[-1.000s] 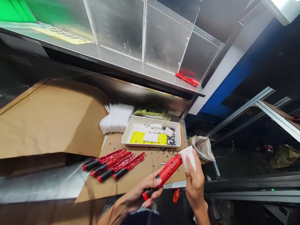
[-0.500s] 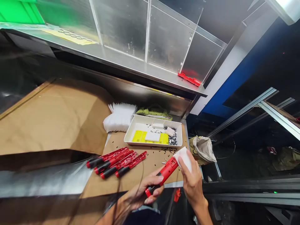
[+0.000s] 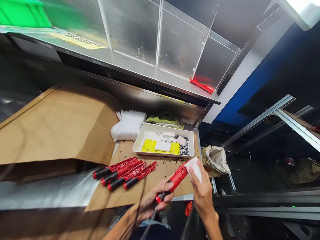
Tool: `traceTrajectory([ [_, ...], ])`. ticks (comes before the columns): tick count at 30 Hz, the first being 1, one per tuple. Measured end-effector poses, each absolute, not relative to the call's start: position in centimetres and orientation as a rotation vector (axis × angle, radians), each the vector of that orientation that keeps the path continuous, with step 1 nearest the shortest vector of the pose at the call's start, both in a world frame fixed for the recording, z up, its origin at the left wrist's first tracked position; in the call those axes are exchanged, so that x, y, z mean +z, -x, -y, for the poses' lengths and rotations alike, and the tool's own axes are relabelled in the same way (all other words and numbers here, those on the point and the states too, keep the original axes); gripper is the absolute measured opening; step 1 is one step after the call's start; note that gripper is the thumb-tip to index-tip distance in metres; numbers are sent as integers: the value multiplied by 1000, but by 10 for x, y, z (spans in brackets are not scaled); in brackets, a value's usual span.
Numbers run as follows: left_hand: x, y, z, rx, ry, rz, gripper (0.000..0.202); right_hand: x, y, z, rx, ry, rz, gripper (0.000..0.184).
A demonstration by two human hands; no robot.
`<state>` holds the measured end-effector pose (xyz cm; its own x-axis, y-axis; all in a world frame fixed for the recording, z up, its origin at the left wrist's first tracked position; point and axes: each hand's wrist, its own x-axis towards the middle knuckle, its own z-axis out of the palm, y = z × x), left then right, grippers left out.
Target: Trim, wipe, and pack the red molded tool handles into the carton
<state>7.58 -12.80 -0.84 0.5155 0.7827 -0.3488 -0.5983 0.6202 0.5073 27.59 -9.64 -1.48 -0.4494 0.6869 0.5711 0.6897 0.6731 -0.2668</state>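
My left hand (image 3: 160, 196) is wrapped round the black grip of a red plastic tool housing (image 3: 178, 176), which tilts up to the right. A white wipe (image 3: 194, 168) is pinched in my right hand (image 3: 203, 186) and pressed against the upper end of the housing, covering its tip. Left of my hands, several red-and-black housing halves (image 3: 127, 173) lie side by side on the brown cardboard mat (image 3: 160, 178). Beyond them stands a white tray (image 3: 136, 146) with yellow label sheets, white blocks and many small black parts.
A large cardboard box (image 3: 55, 123) stands at the left, beside a stack of white wipes (image 3: 128, 125). Right of the table hangs an open bag (image 3: 216, 160). A metal shelf (image 3: 140, 68) above holds a red part (image 3: 202, 86) and a green bin (image 3: 23, 13).
Both hands have shifted slightly left and down with the housing. The wipe stays at the housing's upper end, and the hold of each hand looks the same.
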Motion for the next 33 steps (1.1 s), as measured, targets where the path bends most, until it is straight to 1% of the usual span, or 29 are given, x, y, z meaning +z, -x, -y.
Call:
traceTrajectory([
  [2, -13, -76, 127, 827, -213, -477, 29, -16, -270, 98, 21, 1039, 2196, 56],
  [3, -16, -77, 127, 795, -144, -407, 25, -17, -268, 97, 11, 1036, 2172, 57],
  [4, -20, -77, 127, 755, -80, -335, 26, -17, -266, 95, -12, 1037, 2141, 58],
  [8, -31, -80, 127, 654, 146, -105, 39, -19, -257, 93, -61, 1070, 2016, 57],
  [13, -24, -80, 127, 705, 204, -60, 35, -25, -252, 103, 79, 966, 2117, 56],
  [18, -18, -79, 126, 730, -64, -265, 50, -20, -258, 94, 70, 1082, 2016, 51],
  [21, -15, -81, 127, 802, -235, -405, 62, -18, -254, 100, 131, 988, 2108, 52],
  [26, -5, -86, 130, 818, -330, -520, 83, -17, -249, 107, 64, 1033, 2019, 56],
  [30, -3, -91, 131, 816, -367, -649, 92, -16, -248, 112, 117, 920, 2159, 57],
  [33, -5, -92, 132, 793, -453, -700, 96, -13, -250, 112, 84, 1024, 2085, 54],
])
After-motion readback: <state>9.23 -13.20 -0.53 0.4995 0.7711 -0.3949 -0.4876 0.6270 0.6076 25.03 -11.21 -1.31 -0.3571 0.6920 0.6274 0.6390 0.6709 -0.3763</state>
